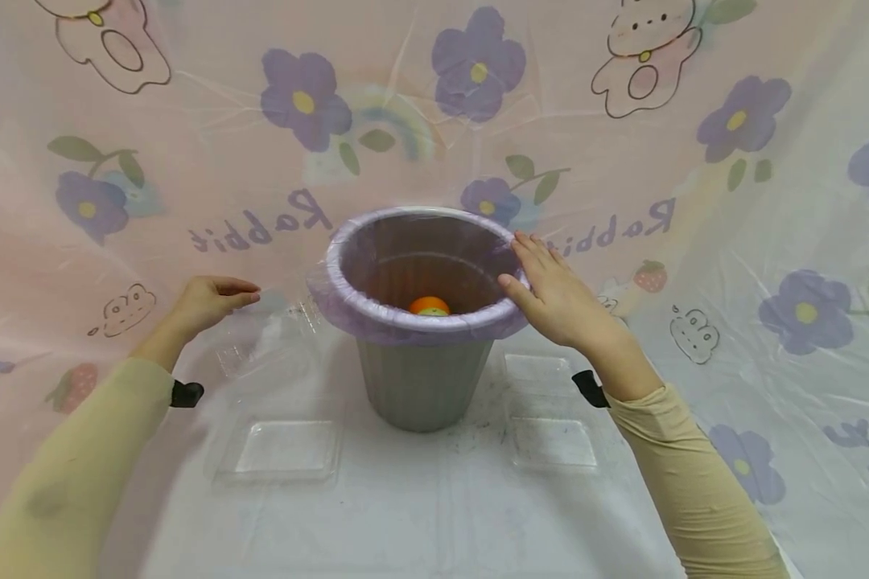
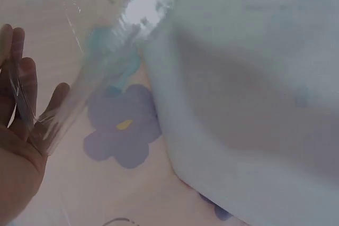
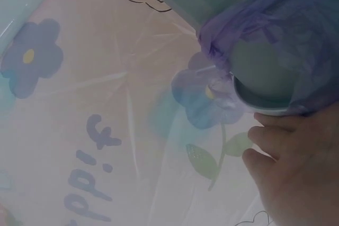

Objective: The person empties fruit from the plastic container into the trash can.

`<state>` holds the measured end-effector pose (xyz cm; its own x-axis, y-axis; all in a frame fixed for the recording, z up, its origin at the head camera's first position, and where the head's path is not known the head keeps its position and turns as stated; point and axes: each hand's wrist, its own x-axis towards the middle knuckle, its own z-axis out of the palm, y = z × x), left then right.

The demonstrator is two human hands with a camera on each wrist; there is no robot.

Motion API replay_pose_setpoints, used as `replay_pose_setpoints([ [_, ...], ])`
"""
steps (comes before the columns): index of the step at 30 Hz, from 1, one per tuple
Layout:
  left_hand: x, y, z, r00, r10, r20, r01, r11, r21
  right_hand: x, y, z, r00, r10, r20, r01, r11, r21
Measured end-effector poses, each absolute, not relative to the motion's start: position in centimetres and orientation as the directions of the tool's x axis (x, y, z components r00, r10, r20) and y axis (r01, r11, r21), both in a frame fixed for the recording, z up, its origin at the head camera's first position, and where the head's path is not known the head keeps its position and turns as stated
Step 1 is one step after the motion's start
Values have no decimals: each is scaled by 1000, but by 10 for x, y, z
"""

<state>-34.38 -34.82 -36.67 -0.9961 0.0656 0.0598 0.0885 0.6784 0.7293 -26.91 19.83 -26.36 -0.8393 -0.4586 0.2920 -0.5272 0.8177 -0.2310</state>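
Note:
A grey trash bin (image 1: 426,386) stands upright, lined with a thin purple trash bag (image 1: 362,312) folded over its rim. My right hand (image 1: 556,293) rests on the right side of that rim, fingers fairly straight, thumb toward the opening. The right wrist view also shows this hand (image 3: 296,157) beside the bag-covered rim. Left of the bin, my left hand (image 1: 206,304) pinches the edge of a clear plastic container (image 1: 278,342). Its outline is faint in the head view. Close up, the clear plastic (image 2: 74,104) lies between thumb and fingers.
Inside the bin sits a round orange object (image 1: 430,305) with something yellow-green before it. Clear plastic containers lie at the front left (image 1: 286,449) and to the right (image 1: 553,442) on the white surface. A printed sheet (image 1: 391,177) hangs behind.

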Motion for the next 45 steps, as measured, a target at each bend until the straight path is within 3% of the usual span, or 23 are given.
replay_pose_setpoints([
  [11, -360, -327, -376, -968, 239, -71, 133, 735, 665, -271, 196, -262, -838, -465, 285, -530, 817, -227],
  [21, -374, -303, -388, -929, 365, -58, 246, 728, 640, -271, 196, -263, -841, -452, 298, -523, 821, -231],
  [37, -390, -283, -408, -903, 429, -30, 327, 730, 601, -272, 199, -265, -843, -443, 306, -520, 818, -247],
  [45, -396, -280, -417, -896, 444, -24, 348, 733, 584, -276, 199, -274, -834, -422, 356, -536, 775, -336],
])
